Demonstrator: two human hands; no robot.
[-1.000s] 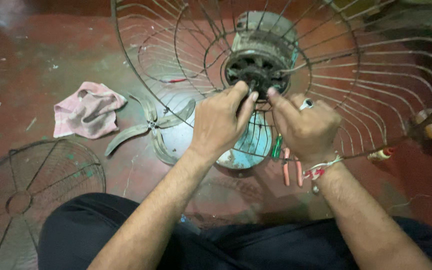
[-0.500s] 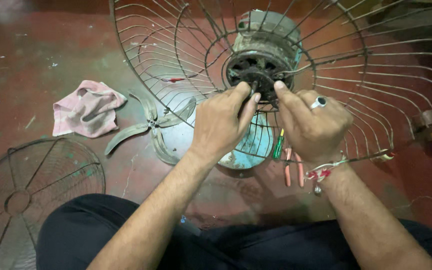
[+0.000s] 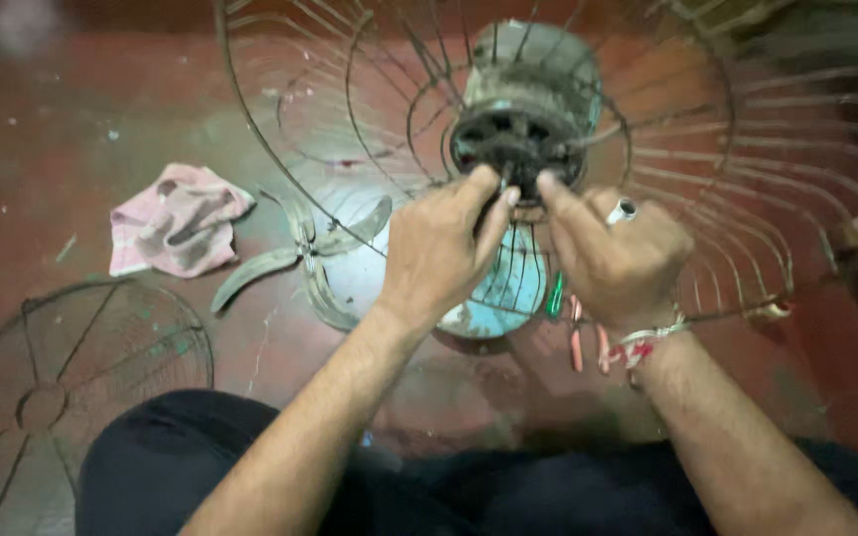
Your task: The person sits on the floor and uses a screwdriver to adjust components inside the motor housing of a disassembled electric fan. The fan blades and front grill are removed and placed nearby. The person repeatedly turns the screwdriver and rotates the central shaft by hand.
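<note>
- Left hand point(image 3: 444, 253) and right hand point(image 3: 613, 253) pinch the dark fan motor hub point(image 3: 516, 149), top middle, inside the wire cage point(image 3: 747, 228).
- Pink rag point(image 3: 179, 220) lies left; fan blade point(image 3: 300, 260) beside it.

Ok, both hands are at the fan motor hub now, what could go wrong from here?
1. The left hand and right hand reach through the rear wire guard; its bare wires could scrape the knuckles or snag the ring.
2. The fan motor looks unsupported apart from the hands, so it may tip.
3. The loose fan blade and pliers lie on the floor close by, easy to knock.
</note>
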